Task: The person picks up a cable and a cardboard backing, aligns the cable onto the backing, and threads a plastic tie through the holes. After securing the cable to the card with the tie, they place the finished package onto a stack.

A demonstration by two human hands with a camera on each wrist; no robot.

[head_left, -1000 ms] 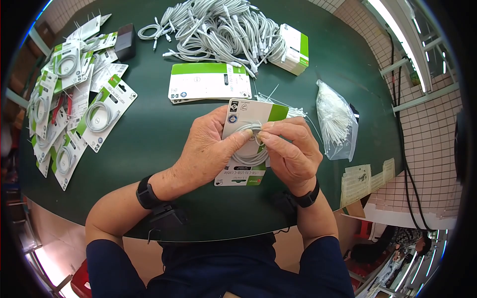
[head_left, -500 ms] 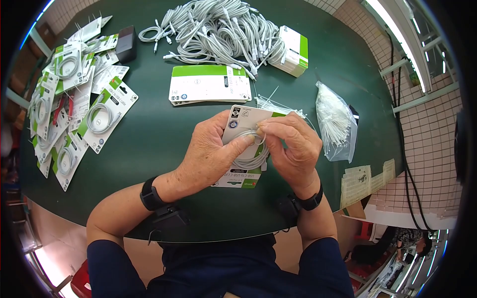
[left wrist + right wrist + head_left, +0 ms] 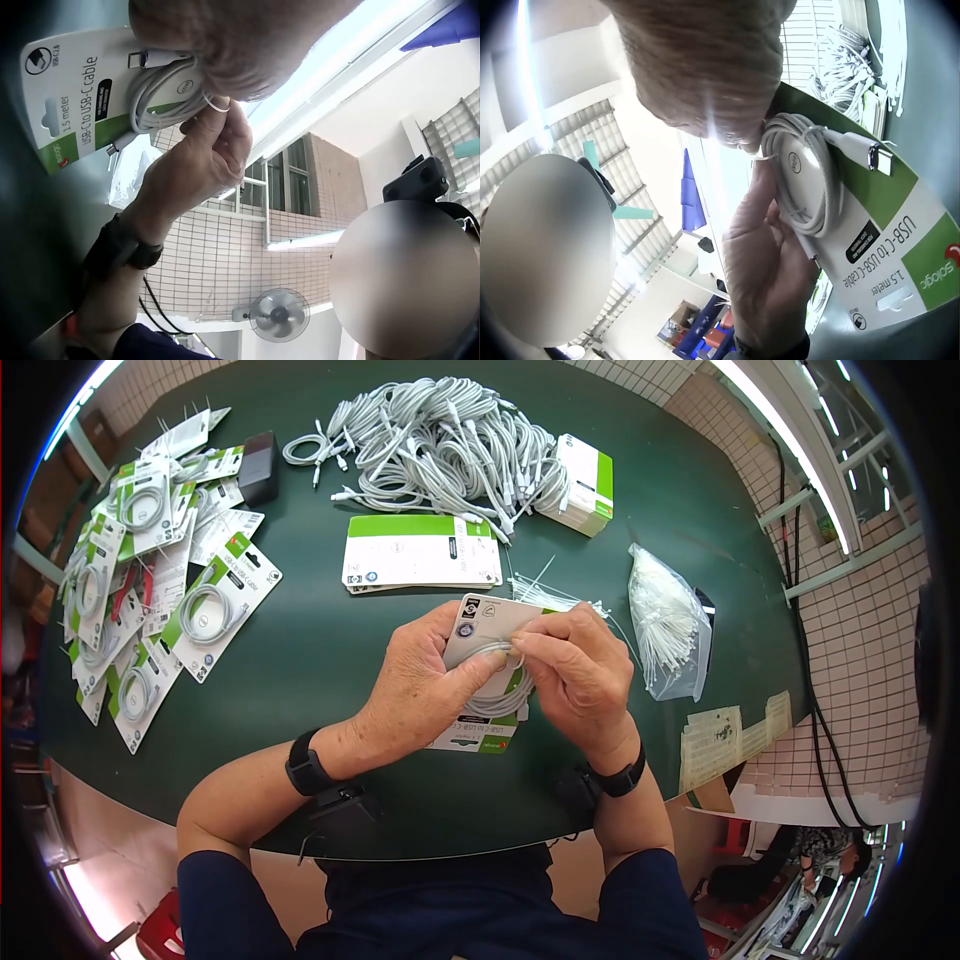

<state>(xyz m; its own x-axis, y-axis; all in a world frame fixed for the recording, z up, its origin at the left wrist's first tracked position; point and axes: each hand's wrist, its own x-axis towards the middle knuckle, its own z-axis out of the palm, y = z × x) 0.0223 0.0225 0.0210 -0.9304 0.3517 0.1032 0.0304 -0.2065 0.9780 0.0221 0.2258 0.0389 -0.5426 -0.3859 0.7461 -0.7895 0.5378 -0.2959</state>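
In the head view my left hand [image 3: 415, 675] grips a white and green cable card [image 3: 485, 622], its thumb lying over a coiled white USB-C cable [image 3: 497, 705] on the card's face. My right hand [image 3: 580, 675] has thumb and forefinger pinched together at the top of that coil. A thin white zip tie [image 3: 216, 107] loops out by the right fingertips in the left wrist view. The right wrist view shows a silver-tipped USB-C plug [image 3: 862, 152] standing out from the coil over the card's green band. Hands and card are above the table.
A large heap of white cables [image 3: 440, 450] lies at the back, with flat cards [image 3: 420, 555] before it and a card stack [image 3: 580, 485] beside it. Loose zip ties [image 3: 550, 595] and a bag of ties [image 3: 665, 625] are right. Finished-looking carded cables [image 3: 205, 615] pile up left.
The whole head view has shifted, so the table things sit lower in it. My right fingers still pinch at the coil's top, and the left hand keeps its grip on the card.
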